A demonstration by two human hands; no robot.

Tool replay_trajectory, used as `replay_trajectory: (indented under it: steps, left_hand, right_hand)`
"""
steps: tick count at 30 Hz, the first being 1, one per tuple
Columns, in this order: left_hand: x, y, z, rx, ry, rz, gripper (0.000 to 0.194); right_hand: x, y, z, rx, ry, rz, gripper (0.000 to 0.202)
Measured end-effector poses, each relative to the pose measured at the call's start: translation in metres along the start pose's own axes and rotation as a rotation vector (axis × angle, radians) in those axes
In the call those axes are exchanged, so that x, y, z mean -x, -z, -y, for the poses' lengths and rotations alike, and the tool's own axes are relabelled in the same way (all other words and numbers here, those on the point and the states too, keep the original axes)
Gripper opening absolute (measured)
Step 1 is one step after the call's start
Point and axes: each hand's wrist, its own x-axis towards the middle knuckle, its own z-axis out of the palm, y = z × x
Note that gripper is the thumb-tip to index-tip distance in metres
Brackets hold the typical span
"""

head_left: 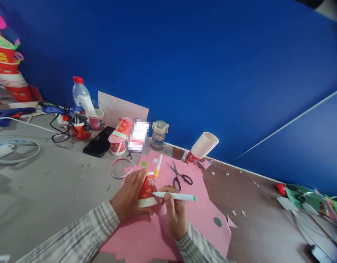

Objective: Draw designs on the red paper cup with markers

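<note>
My left hand (132,193) wraps round a red patterned paper cup (148,188), which stands upside down on pink paper (195,215). In my right hand (173,212) is a white marker with a green end (182,196). Its tip meets the right side of the cup, or comes very close to it. A white and yellow marker (159,166) lies just beyond the cup. To its right rest open scissors with black handles (178,177). A roll of tape (121,168) is left of the cup, near my left hand's fingers.
A glass jar (158,135) and a tilted stack of paper cups (203,146) stand by the blue wall. Further left are a black phone (99,141), a decorated cup figure (119,137), a plastic bottle (80,89) and glue guns (57,109). Paper scraps dot the right side.
</note>
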Motion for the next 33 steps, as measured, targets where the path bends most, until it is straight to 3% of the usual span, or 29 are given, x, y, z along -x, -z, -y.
replay_trajectory:
  steps: [33]
  left_hand:
    - [0.0011, -0.0005, 0.0015, 0.0, -0.004, 0.008, 0.122]
  right_hand:
    - [-0.005, 0.0008, 0.0035, 0.039, 0.035, 0.002, 0.023]
